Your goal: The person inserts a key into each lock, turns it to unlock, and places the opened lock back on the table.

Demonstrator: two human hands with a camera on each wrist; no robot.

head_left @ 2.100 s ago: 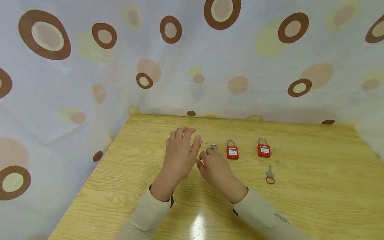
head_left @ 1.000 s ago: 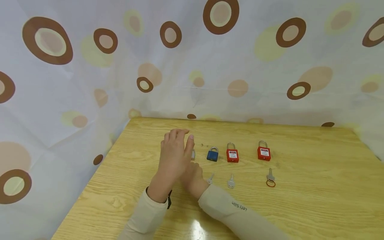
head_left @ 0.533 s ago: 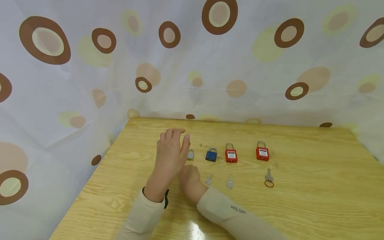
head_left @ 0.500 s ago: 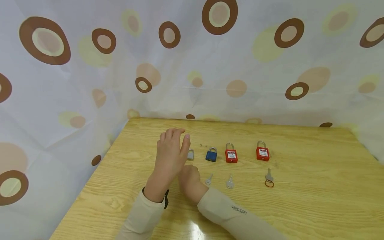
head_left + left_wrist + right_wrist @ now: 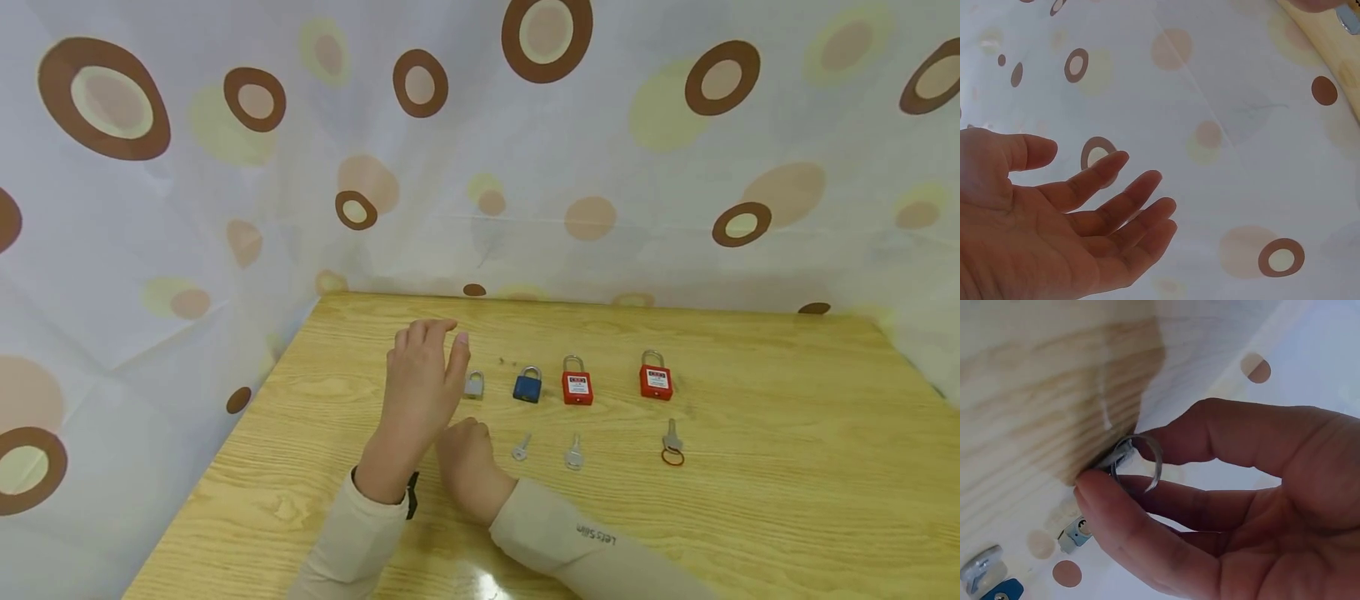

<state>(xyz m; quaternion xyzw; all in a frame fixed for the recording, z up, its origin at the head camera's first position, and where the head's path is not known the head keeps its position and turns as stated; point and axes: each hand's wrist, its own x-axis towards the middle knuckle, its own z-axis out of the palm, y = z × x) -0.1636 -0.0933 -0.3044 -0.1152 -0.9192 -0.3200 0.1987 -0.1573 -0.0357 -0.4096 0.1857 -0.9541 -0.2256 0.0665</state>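
My right hand (image 5: 472, 467) pinches a small metal key (image 5: 1124, 452) with a split ring (image 5: 1157, 464) low over the table, as the right wrist view shows. In the head view the fingers hide that key. My left hand (image 5: 420, 379) is raised just left of a small grey padlock (image 5: 474, 386); its loosely bent fingers (image 5: 1104, 215) hold nothing. Right of the grey padlock lie a blue padlock (image 5: 527, 386) and two red padlocks, one nearer (image 5: 577, 387) and one farther right (image 5: 656, 381).
In front of the padlocks lie two silver keys, the left key (image 5: 521, 447) and the middle key (image 5: 574, 454). Farther right is a key with an orange ring (image 5: 672, 442). A patterned sheet (image 5: 525, 167) hangs behind and beside the wooden table (image 5: 750, 500).
My right hand has moved left and nearer, from over the blue padlock to in front of the grey one. That uncovers the blue padlock and two keys. My left hand has shifted slightly left.
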